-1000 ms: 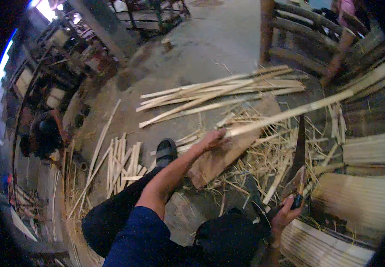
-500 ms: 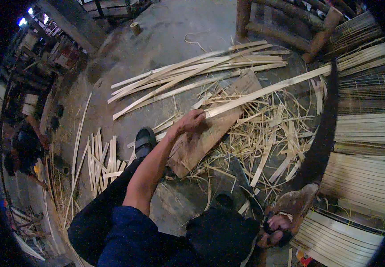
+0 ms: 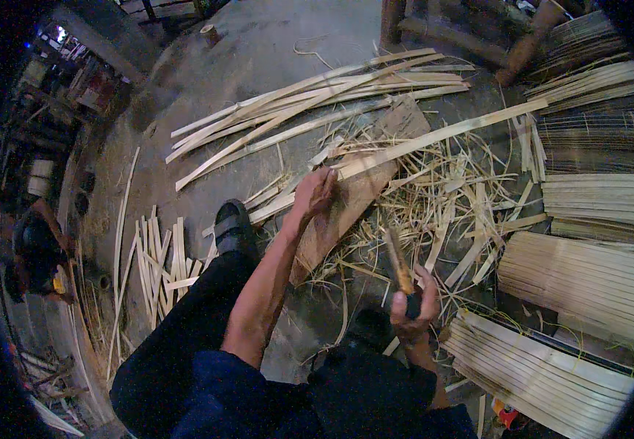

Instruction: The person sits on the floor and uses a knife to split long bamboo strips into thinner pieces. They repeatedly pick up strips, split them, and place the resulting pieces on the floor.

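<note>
My left hand is closed round the near end of a long pale bamboo strip. From that hand the strip slants up to the right, above a wooden board on the floor. My right hand grips the handle of a knife, its blade pointing away from me. The blade stands apart from the strip, over a heap of thin shavings beside the board.
Long bamboo strips lie in a loose bundle beyond the board. Shorter strips are at left, by my foot. Stacked slat panels line the right side, with wooden posts behind. Another person works at far left.
My right hand has come inward from the lower right, and the knife, earlier raised large before the view, now sits lower. My left hand keeps hold of the strip.
</note>
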`<control>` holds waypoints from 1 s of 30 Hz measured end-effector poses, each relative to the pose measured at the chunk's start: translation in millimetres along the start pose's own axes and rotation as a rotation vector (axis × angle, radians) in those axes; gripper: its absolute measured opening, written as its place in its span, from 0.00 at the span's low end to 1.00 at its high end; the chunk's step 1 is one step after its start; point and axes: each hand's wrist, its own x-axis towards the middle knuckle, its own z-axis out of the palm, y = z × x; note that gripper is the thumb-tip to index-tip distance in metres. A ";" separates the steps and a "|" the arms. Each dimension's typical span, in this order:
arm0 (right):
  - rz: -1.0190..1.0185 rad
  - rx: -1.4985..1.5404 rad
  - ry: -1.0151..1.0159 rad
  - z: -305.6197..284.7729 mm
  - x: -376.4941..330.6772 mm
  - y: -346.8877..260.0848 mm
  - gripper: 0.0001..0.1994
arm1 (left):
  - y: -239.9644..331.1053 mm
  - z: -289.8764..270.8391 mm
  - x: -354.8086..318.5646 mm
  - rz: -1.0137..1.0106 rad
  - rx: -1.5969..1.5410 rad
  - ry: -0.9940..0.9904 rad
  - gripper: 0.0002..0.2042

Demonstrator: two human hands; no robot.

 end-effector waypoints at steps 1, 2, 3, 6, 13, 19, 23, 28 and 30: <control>0.019 -0.014 -0.050 1.5 1.4 0.9 0.26 | 7.0 -0.9 3.4 -0.014 -0.039 -0.023 0.16; -0.075 -0.088 -0.149 2.8 3.0 6.4 0.27 | 5.6 -3.3 3.7 -0.033 -0.059 -0.039 0.16; -0.068 -0.061 -0.169 6.3 1.4 8.5 0.26 | 3.8 -5.2 3.0 -0.044 -0.081 -0.041 0.16; -0.060 0.008 -0.178 19.5 2.9 8.3 0.24 | 10.3 -8.6 0.8 -0.066 -0.140 -0.054 0.15; -0.140 0.054 -0.232 33.3 -4.9 21.6 0.26 | -8.2 4.6 0.2 0.137 -0.206 0.211 0.14; -0.031 -0.105 -0.336 5.8 -36.9 29.2 0.25 | 1.8 -10.7 1.9 -0.069 -0.264 0.002 0.15; 0.023 -0.089 -0.314 -36.6 -67.9 9.1 0.25 | -5.9 1.8 4.5 0.083 -0.189 0.076 0.16; 0.079 -0.035 -0.275 43.0 23.2 -3.2 0.27 | -44.2 13.5 5.1 -0.202 -0.479 -0.091 0.18; -0.014 0.037 -0.218 43.0 18.6 -5.9 0.24 | -49.5 12.8 3.9 -0.173 -0.463 -0.044 0.19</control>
